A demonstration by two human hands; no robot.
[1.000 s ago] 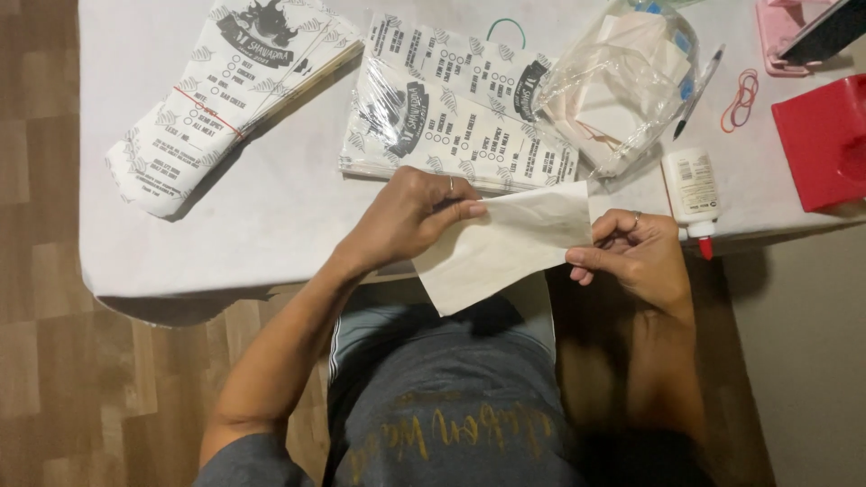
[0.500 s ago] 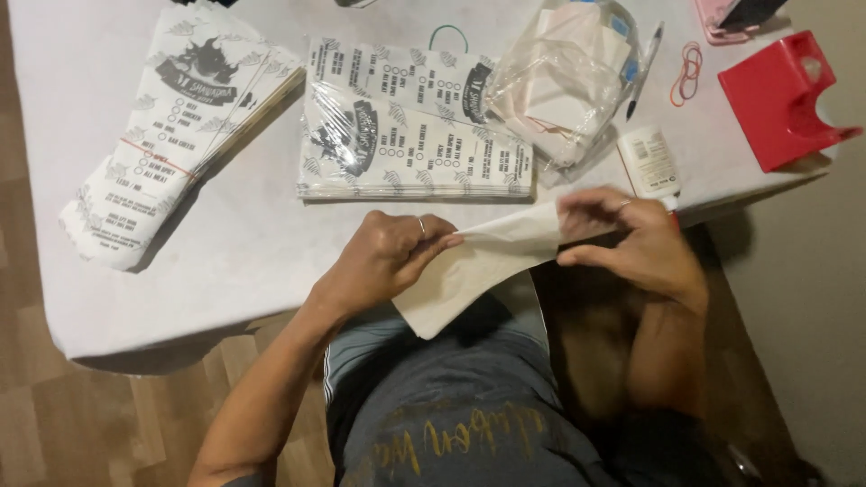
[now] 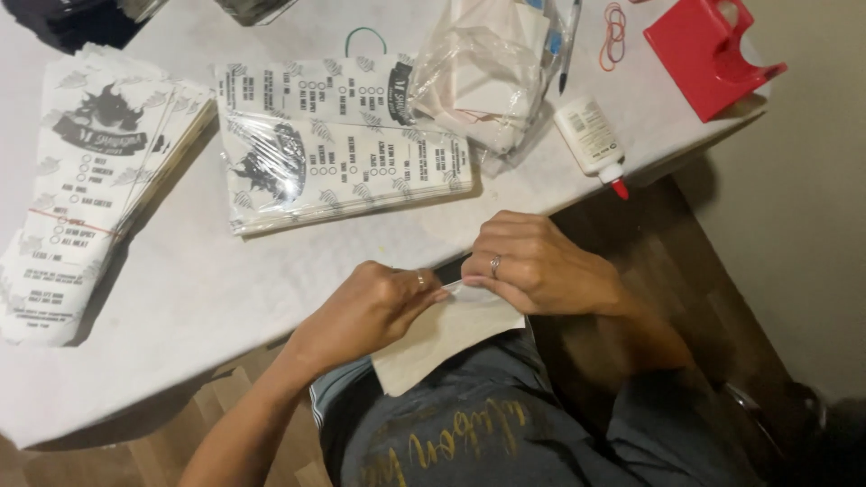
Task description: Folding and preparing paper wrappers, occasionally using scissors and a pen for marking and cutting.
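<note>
While pressed together at the white table (image 3: 225, 298) edge, left hand (image 3: 365, 311) and right hand (image 3: 537, 266) both pinched shut on plain white folded paper sheet (image 3: 442, 338), held over lap, below clear-wrapped printed paper stack (image 3: 343, 144).

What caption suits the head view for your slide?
Left hand and right hand pinch a plain paper sheet beside printed paper bags.

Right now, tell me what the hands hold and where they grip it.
Both hold one plain paper sheet by its top edge: the left hand near the middle of that edge, the right hand at the upper right corner.
</note>
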